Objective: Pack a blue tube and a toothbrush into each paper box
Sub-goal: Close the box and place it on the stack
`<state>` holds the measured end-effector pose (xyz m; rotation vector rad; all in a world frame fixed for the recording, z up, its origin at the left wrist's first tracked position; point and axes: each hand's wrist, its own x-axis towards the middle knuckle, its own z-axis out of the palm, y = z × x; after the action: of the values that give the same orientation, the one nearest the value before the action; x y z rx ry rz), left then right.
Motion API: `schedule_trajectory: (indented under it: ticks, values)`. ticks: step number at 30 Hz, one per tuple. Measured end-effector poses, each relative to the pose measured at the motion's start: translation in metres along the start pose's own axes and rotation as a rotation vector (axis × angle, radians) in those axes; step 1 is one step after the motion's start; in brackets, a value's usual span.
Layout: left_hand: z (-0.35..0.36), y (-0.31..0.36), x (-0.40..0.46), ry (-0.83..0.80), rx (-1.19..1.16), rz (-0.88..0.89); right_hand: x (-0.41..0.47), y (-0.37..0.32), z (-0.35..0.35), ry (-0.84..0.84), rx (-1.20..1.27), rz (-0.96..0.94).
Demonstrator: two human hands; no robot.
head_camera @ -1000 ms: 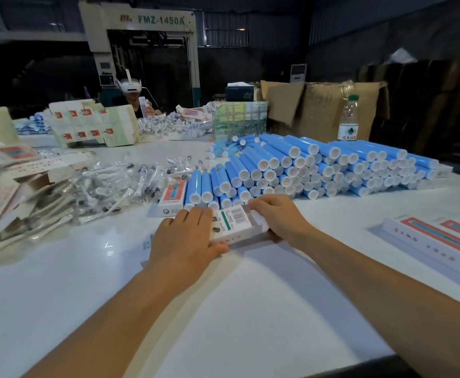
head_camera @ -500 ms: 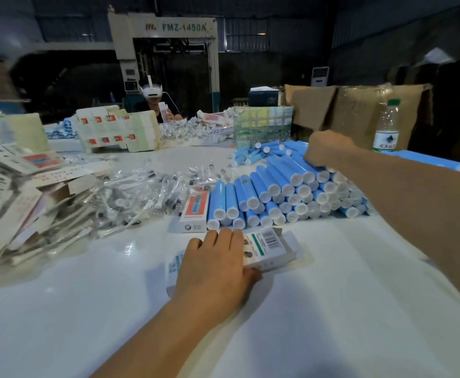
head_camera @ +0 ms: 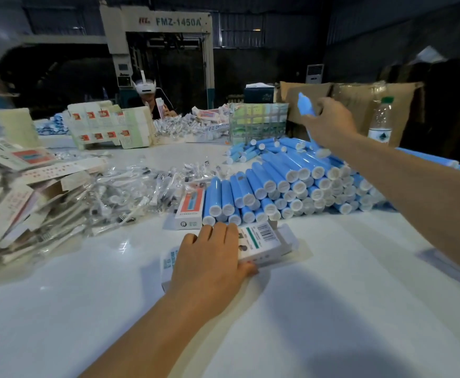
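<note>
A white paper box (head_camera: pixel 261 242) with a barcode lies on the white table, its right end flap open. My left hand (head_camera: pixel 209 257) lies flat on its left half, thumb along the near edge. My right hand (head_camera: pixel 329 120) is raised above the far side of the pile of blue tubes (head_camera: pixel 291 184) and grips one blue tube (head_camera: pixel 306 107), tilted with its white cap down. Wrapped toothbrushes (head_camera: pixel 130 192) lie in a heap to the left of the tubes.
Flat and folded boxes (head_camera: pixel 10 186) are piled at the left edge. One packed red-and-white box (head_camera: pixel 190 207) lies against the tubes. A water bottle (head_camera: pixel 381 121), cardboard cartons (head_camera: pixel 359 105) and a plastic basket (head_camera: pixel 258 122) stand behind. Another person (head_camera: pixel 152 102) sits at the far side.
My right hand left the box, reached over the tube pile and has lifted one blue tube clear of it. My left hand stayed pressed on the box.
</note>
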<state>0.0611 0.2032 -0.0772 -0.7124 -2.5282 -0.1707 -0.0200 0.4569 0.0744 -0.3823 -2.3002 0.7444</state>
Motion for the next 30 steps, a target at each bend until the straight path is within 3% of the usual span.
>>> schedule_trajectory:
  ticks: [3, 6, 11, 16, 21, 24, 30]
  values:
    - [-0.002, 0.003, -0.001, 0.014, -0.006, -0.006, -0.039, 0.001, -0.022, 0.045, 0.497, 0.101]
    - [-0.005, 0.006, -0.002, 0.040, -0.009, -0.009, -0.094, 0.025, -0.026, -0.004, 0.822, 0.202]
    - [-0.008, 0.010, -0.004, 0.001, 0.004, -0.011, -0.157, 0.051, -0.009, 0.020, 1.069, 0.355]
    - [-0.011, 0.011, -0.006, 0.010, -0.001, -0.055, -0.163, 0.052, -0.013, 0.048, 1.076, 0.322]
    - [-0.011, 0.013, -0.008, 0.006, 0.008, -0.054, -0.176, 0.050, -0.003, -0.087, 1.065, 0.282]
    - [-0.013, 0.013, -0.008, 0.014, 0.015, -0.055, -0.178, 0.049, 0.000, -0.083, 1.072, 0.314]
    - [-0.014, 0.015, -0.007, 0.001, 0.001, -0.053, -0.193, 0.046, 0.010, -0.170, 0.745, 0.270]
